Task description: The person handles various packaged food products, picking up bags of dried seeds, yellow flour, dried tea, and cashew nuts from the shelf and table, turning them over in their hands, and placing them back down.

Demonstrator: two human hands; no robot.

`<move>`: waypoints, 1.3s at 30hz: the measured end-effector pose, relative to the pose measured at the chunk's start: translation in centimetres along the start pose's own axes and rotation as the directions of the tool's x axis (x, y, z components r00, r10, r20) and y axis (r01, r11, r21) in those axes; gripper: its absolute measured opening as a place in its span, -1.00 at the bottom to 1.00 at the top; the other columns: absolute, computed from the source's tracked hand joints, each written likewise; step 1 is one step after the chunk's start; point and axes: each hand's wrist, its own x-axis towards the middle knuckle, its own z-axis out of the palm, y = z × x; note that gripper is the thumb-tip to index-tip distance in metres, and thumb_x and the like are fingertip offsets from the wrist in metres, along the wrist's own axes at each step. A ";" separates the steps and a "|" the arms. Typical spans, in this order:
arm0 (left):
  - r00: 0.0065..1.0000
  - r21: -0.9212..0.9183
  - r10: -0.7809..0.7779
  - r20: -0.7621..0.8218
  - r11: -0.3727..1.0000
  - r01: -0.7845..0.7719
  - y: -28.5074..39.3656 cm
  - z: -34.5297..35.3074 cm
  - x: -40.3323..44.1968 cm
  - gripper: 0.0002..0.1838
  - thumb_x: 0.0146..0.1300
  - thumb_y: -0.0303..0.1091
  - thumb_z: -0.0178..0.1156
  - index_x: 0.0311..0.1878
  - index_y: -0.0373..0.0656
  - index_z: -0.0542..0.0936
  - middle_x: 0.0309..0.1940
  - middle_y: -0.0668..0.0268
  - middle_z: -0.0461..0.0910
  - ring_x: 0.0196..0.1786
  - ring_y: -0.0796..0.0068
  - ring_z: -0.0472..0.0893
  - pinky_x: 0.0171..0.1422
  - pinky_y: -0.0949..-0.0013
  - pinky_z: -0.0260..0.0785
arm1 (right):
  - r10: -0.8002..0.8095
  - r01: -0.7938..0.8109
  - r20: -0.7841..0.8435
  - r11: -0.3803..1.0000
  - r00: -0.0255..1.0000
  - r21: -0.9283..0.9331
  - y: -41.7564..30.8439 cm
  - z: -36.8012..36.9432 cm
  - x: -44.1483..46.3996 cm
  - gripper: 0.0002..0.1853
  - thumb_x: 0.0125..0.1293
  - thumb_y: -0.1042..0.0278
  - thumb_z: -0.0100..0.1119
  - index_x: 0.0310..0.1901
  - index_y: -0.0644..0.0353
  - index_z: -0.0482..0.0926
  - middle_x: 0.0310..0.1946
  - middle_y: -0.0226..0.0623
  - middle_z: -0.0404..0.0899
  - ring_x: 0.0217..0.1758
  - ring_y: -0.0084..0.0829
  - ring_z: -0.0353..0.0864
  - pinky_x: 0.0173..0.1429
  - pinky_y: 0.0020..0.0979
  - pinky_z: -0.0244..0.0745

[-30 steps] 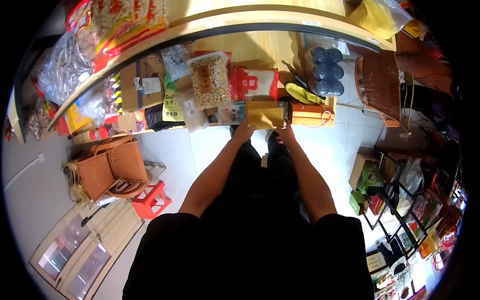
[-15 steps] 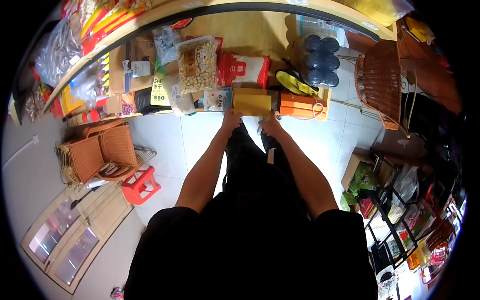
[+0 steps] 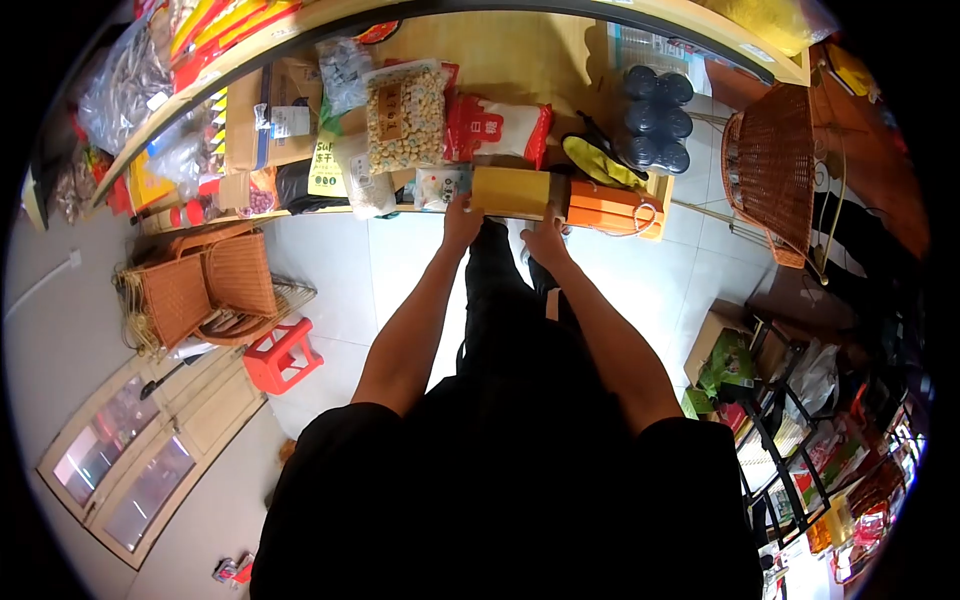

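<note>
Where shelf [image 3: 500, 50] ends, hands [image 3: 461, 222] [image 3: 545, 241] hold yellow box [image 3: 512, 193], floor [image 3: 655, 262] below

Just right of the right hand [image 3: 545, 242], an orange package [image 3: 598, 208] with a pale cord loop lies at the edge of the shelf [image 3: 460, 38]. Farther right and beyond stand dark-capped bottles [image 3: 657, 122]; a wicker basket [image 3: 768, 165] is well to the right. Beyond both hands lies a red-and-white bag [image 3: 505, 132]. Past the left hand [image 3: 461, 222] is a clear bag of pale pellets [image 3: 407, 115], with a cardboard box [image 3: 285, 85] farther left. A red stool [image 3: 268, 366] stands on the floor [image 3: 335, 270], left of the hands and nearer the body.
</note>
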 end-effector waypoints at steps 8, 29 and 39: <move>0.943 -0.339 -0.257 0.209 0.886 0.317 1.5 -1.7 0.1 -0.55 0.21 -0.28 0.11 0.16 -0.23 0.48 -0.21 0.34 0.56 -0.33 0.54 0.58 -0.28 0.45 0.40 | -0.005 0.007 0.066 0.999 0.998 -0.033 1.1 0.1 0.7 0.05 0.07 0.27 0.19 0.46 0.23 -0.32 0.34 0.34 -0.02 0.41 0.23 0.07 0.42 -0.11 0.14; 0.884 -0.169 -0.290 0.366 0.914 0.370 -0.8 -2.3 -2.9 -0.34 0.15 -0.42 0.11 0.38 -0.10 0.25 -0.33 0.30 0.56 -0.41 0.53 0.56 -0.40 0.47 0.38 | -0.079 0.079 0.010 0.997 0.997 -0.002 7.8 1.1 4.0 -0.12 0.13 0.41 0.16 0.47 -0.04 -0.05 0.17 0.05 0.39 -0.32 -0.32 0.60 -0.37 -0.37 0.52; 0.880 -0.224 -0.332 0.339 0.880 0.418 0.8 -2.1 -4.0 -0.31 0.03 -0.42 0.16 0.32 -0.21 0.32 -0.29 0.06 0.63 -0.41 0.33 0.63 -0.20 0.33 0.49 | 0.191 -0.250 0.222 0.928 0.956 0.278 5.9 -1.6 1.7 -0.21 0.16 0.47 0.12 0.44 -0.11 0.09 -0.39 -0.18 0.59 -0.57 -0.40 0.58 -0.56 -0.43 0.45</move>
